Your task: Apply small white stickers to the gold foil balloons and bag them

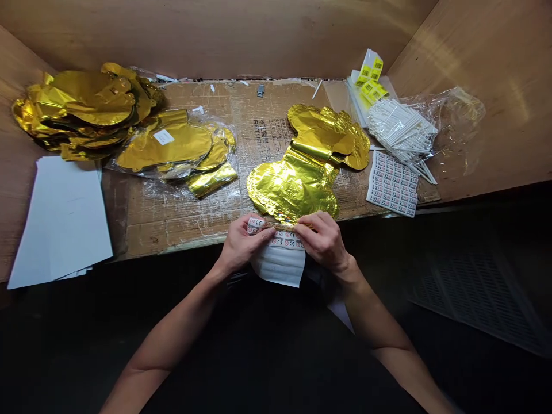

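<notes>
A flat gold foil balloon lies on the cardboard-covered bench, its near edge at the bench front. A partly used white sticker sheet hangs over the bench edge just below it. My left hand is closed, pinching the sheet's upper left with thumb and fingers. My right hand is closed too, fingertips pinched at the balloon's near edge above the sheet's top row of small labels.
A heap of gold balloons sits back left, bagged balloons beside it. White paper sheets lie left. A full sticker sheet, white straws in plastic and yellow labels are right. Wooden walls enclose the bench.
</notes>
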Motion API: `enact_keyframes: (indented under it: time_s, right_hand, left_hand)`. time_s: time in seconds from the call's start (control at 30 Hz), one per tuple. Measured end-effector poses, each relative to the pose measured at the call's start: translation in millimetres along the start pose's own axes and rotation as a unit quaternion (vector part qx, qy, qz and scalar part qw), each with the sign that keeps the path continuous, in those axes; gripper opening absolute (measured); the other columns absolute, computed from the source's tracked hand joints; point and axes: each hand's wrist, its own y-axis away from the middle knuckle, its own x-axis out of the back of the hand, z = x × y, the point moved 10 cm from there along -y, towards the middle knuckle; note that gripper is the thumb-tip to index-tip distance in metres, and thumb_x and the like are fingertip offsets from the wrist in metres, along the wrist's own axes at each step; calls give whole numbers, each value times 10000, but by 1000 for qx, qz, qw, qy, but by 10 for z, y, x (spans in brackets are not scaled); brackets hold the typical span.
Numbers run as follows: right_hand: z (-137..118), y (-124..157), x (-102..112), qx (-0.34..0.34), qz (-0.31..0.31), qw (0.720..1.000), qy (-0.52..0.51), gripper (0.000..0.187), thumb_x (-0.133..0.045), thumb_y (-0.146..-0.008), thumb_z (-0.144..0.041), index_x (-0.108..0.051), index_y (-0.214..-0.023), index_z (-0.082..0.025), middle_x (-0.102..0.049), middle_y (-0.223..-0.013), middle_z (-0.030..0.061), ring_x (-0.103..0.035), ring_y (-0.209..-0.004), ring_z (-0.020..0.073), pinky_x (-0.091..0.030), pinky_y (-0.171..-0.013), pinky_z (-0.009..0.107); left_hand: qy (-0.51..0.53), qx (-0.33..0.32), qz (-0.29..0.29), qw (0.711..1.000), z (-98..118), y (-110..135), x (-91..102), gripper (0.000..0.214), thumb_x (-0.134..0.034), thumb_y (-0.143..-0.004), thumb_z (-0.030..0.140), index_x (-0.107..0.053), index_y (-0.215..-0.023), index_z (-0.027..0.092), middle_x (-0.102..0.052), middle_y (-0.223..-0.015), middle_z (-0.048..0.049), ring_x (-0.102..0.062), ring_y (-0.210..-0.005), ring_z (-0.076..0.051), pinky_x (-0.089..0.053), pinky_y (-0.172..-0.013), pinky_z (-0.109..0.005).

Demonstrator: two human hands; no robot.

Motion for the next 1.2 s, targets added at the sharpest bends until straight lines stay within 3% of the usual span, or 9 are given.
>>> enact_keyframes:
  time_s: [0.23, 0.33, 0.4, 0.53, 0.67, 0.8, 1.03, 1.1, 1.2]
  right_hand:
    - [-235, 44, 29, 93, 72, 993, -14, 188, -699, -968, -125, -715, -1113, -244, -771, -946, 49, -653, -859, 210, -472, -789, 391]
    - [138, -144, 113, -79, 99, 985, -119, 63, -663, -999, -197, -690, -949, -226, -724, -888, 44, -643, -853, 201, -488, -799, 371]
    - [456, -269, -72, -212, 33, 962, -167, 146, -650, -1005, -275, -671, -874, -213, -694, -847, 36, -629, -811, 191, -477, -758, 345]
    - [737, -466, -529, -300, -123, 938, -122, 201, -655, -993, -326, -692, -844, -196, -709, -810, 31, -609, -755, 184, -439, -773, 338]
    - [815, -549, -529, -282, -144, 943, 104, 274, -695, -995, -369, -664, -800, -179, -740, -882, 121, -624, -863, 254, -393, -895, 412]
    - [861, -525, -343, -247, -106, 956, 117, 231, -668, -1019, -397, -672, -932, -183, -727, -946, 116, -614, -919, 262, -378, -893, 398]
    - [931, -435, -581, -207, -177, 957, -102, 291, -609, -1022, -359, -642, -786, -191, -677, -824, 32, -582, -823, 184, -412, -793, 329]
    - [1144, -515, -515, -236, -183, 939, -168, 321, -616, -1017, -401, -664, -785, -184, -644, -746, 8, -552, -709, 154, -414, -708, 311]
    - [1756, -796, -50, -298, -121, 933, -159, 390, -698, -981, -499, -688, -768, -172, -596, -657, 0, -524, -606, 140, -402, -625, 314]
  left_hand:
    - [10, 36, 46, 998, -135, 35, 208, 365, -925, -771, 432, -700, -844, 154, -682, -720, 10, -584, -583, -110, -459, -558, -226]
    - [-64, -25, 67, 995, -1, 69, 344, 293, -870, -830, 402, -692, -840, 171, -715, -723, -2, -638, -605, -143, -468, -565, -244]
    - [-148, -112, -3, 983, 181, 61, 209, 179, -814, -865, 320, -698, -850, 184, -817, -951, -75, -760, -840, -226, -565, -723, -307]
    - [-366, -287, -208, 860, 312, 131, -359, 45, -703, -854, 149, -702, -866, 192, -551, -1644, -144, -478, -1551, -391, -443, -1170, -540]
    - [-470, -296, -244, 795, 112, 45, -495, 204, -595, -825, 48, -699, -925, 192, -524, -1662, -143, -410, -1605, -361, -393, -1175, -557]
    - [-471, -296, -255, 791, 67, 50, -460, 228, -597, -803, 46, -703, -933, 201, -517, -1670, -124, -381, -1622, -348, -376, -1171, -534]
    - [-448, -265, -286, 804, 171, 58, -431, 201, -632, -770, 49, -700, -895, 190, -394, -1742, -139, -343, -1638, -373, -389, -1177, -547]
    - [-410, -246, -279, 833, 202, 20, -411, 139, -662, -775, 75, -704, -849, 185, -449, -1712, -150, -381, -1616, -390, -401, -1186, -559]
    - [-251, -184, -209, 927, 268, -103, -220, 48, -736, -833, 229, -740, -857, 187, -737, -1410, -166, -645, -1389, -358, -516, -1106, -493]
